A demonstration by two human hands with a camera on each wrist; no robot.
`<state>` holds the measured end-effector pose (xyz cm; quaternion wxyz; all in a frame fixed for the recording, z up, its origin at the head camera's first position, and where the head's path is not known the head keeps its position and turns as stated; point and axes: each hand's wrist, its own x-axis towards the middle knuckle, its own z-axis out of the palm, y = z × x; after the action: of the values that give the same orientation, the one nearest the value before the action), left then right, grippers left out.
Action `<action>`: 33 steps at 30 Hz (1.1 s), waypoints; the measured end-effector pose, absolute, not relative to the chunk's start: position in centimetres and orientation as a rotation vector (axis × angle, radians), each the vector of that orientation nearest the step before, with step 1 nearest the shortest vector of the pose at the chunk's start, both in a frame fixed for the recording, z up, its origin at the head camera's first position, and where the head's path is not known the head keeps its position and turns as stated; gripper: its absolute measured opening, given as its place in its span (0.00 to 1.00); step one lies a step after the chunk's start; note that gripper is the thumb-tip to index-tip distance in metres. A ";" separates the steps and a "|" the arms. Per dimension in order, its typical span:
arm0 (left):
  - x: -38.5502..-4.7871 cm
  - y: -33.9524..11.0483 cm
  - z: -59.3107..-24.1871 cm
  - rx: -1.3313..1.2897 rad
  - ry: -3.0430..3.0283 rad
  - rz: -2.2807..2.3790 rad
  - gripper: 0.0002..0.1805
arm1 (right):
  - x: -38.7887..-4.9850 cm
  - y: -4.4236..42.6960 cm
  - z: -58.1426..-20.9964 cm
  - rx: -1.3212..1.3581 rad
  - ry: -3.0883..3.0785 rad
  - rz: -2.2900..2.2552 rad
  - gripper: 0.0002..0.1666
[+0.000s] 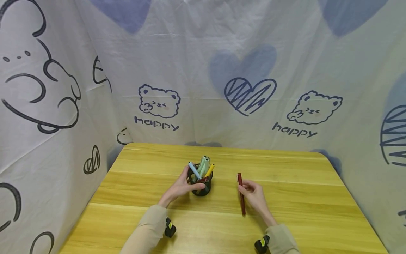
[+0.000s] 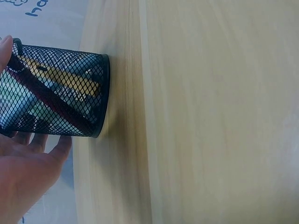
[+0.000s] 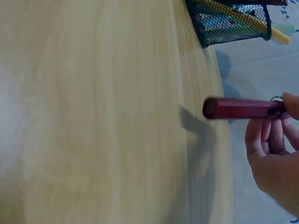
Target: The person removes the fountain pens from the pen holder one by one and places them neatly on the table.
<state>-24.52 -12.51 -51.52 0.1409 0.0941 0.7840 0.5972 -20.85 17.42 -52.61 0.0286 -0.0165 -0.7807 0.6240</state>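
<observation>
My left hand point(image 1: 180, 187) grips a black mesh pen holder point(image 1: 201, 191) from its left side, with the thumb across the near side. Inside the holder stand a light blue pen point(image 1: 194, 170), pale green pens point(image 1: 205, 165), a yellow pen point(image 1: 210, 170) and a dark red one point(image 1: 203, 180). In the left wrist view the mesh holder point(image 2: 60, 88) has its base by the tabletop. To the right, my right hand point(image 1: 254, 196) pinches another dark red pen point(image 1: 242, 203). This pen point(image 3: 240, 108) is held above the wood in the right wrist view, its end pointing down.
The yellow wood-grain table point(image 1: 298, 197) has rounded far corners. Behind it and at both sides hangs a white cloth point(image 1: 190, 63) printed with hearts, bears and the word happy. A small black device point(image 1: 170, 228) is at each wrist.
</observation>
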 end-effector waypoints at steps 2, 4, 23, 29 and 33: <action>-24.5 -12.5 -51.5 0.272 2.269 1.720 0.57 | -20.9 17.5 -52.7 -0.061 -2.437 1.906 0.17; -24.5 -12.5 -51.6 0.272 2.275 1.714 0.57 | -20.9 17.5 -52.9 -0.065 -2.459 1.911 0.17; -24.6 -12.4 -51.7 0.280 2.279 1.715 0.57 | -22.1 17.3 -54.5 0.004 -2.727 1.785 0.17; -24.6 -12.5 -51.6 0.272 2.260 1.718 0.57 | -22.2 17.3 -54.7 0.044 -2.795 1.720 0.14; -24.7 -12.5 -51.7 0.276 2.259 1.715 0.57 | -22.2 17.2 -54.4 0.044 -2.832 1.692 0.16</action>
<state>-24.68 -12.47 -51.65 0.1454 0.0958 0.7844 0.5953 -22.17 17.22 -54.40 -0.0786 0.0134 -0.8558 0.5112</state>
